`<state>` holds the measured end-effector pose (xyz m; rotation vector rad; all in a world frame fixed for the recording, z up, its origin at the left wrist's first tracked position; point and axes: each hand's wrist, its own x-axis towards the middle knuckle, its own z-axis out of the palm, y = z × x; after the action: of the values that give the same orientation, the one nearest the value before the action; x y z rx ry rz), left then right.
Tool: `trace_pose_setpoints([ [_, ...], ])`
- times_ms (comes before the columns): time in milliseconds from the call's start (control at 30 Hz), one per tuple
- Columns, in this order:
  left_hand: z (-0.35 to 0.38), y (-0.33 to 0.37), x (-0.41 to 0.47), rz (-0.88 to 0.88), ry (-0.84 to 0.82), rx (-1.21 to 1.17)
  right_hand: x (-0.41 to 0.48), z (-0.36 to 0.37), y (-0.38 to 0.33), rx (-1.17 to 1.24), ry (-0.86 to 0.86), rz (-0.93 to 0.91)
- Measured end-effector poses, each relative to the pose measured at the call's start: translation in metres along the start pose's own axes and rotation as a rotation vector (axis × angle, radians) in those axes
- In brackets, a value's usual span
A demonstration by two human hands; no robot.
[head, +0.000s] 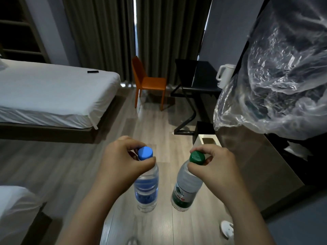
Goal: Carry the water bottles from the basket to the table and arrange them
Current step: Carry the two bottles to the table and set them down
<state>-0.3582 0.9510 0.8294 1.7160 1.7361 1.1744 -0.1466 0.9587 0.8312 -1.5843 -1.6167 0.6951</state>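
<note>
My left hand (122, 161) pinches the neck of a clear water bottle with a blue cap and blue label (146, 188), which hangs upright above the wooden floor. My right hand (214, 165) pinches the neck of a second clear bottle with a green cap and green label (185, 190), tilted slightly, just to the right of the first. The two bottles hang side by side, apart. A black table (207, 82) stands ahead on the right, beside the wall. No basket is in view.
A white bed (53, 92) fills the left, another bed corner (14, 200) at lower left. An orange chair (148, 82) stands before the curtains. A white kettle (224, 75) sits on the table. Crumpled clear plastic (276, 82) and a dark cabinet (265, 156) crowd the right.
</note>
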Motion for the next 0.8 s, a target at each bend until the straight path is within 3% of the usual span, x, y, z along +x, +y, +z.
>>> trace_pose_setpoints([
  [800, 0.087, -0.068, 0.404, 0.003, -0.064, 0.083, 0.395, 0.079, 0.015, -0.104, -0.001, 0.077],
])
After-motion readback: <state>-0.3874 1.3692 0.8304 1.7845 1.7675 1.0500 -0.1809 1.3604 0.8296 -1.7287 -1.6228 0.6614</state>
